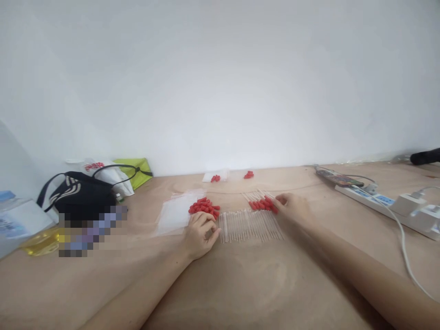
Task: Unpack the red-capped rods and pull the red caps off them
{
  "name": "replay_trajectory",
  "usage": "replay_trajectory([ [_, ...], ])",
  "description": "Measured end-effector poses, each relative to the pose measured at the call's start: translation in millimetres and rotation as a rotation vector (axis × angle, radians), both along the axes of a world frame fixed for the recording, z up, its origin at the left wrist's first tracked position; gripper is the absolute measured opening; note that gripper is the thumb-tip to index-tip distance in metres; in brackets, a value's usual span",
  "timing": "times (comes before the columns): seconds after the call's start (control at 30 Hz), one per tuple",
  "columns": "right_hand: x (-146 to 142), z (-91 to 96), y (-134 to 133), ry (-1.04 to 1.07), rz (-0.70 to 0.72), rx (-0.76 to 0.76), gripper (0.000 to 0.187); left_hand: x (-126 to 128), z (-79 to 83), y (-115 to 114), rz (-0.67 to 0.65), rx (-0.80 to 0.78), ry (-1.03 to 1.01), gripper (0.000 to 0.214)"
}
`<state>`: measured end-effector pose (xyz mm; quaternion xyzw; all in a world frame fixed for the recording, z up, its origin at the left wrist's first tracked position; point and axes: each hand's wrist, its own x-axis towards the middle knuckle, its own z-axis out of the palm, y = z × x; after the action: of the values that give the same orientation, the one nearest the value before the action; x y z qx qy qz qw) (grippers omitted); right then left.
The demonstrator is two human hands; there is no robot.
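Observation:
My left hand [201, 234] rests on the table with its fingers curled into a pinch. It lies just in front of a pile of small red caps [203, 206] and by the left end of a row of thin pale sticks [249, 227]; what its fingertips hold, if anything, is hidden. My right hand [292, 207] has its fingers closed at the right end of a group of red-tipped sticks [261, 203], gripping the outermost one. This group lies just behind the row of plain sticks, red ends toward me.
Flat clear plastic bags [173, 213] lie left of the caps. Two small red clusters, one on a bag [222, 174], sit near the wall. A black bag [82, 197] and an oil bottle [43, 242] stand left; a phone [338, 178] and power strip [371, 198] lie right.

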<state>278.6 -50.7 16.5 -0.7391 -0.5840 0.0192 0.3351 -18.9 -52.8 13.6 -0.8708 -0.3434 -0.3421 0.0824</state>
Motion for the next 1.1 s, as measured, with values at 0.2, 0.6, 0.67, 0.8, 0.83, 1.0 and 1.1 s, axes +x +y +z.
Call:
replay_trajectory([
  [0.2,-17.7,1.1,33.0,-0.238,-0.089,-0.087,0.037,0.0,0.7,-0.4,-0.025,0.016,-0.006,0.018],
  [0.6,-20.1,-7.1,-10.7,-0.128,0.195,0.293,0.025,1.4,-1.4,-3.5,-0.084,0.139,0.012,0.01],
  [0.67,-26.6,-7.3,-33.5,-0.201,0.444,0.361,0.02,6.9,-0.2,-9.5,-0.122,0.228,0.039,0.021],
  [0.8,-47.5,-8.4,-67.5,-0.239,0.62,0.426,0.015,22.8,0.0,-22.1,-0.219,0.29,0.117,0.025],
  [0.83,-52.1,-8.7,-71.4,-0.228,0.635,0.435,0.014,26.3,-0.8,-24.2,-0.233,0.288,0.124,0.022],
  [1.0,-63.3,-12.4,-71.3,-0.157,0.652,0.478,0.013,35.2,-5.7,-27.1,-0.212,0.273,0.119,0.014],
  [1.1,-64.1,-17.7,-67.7,-0.161,0.642,0.529,0.012,36.2,-5.8,-27.4,-0.197,0.281,0.121,0.016],
])
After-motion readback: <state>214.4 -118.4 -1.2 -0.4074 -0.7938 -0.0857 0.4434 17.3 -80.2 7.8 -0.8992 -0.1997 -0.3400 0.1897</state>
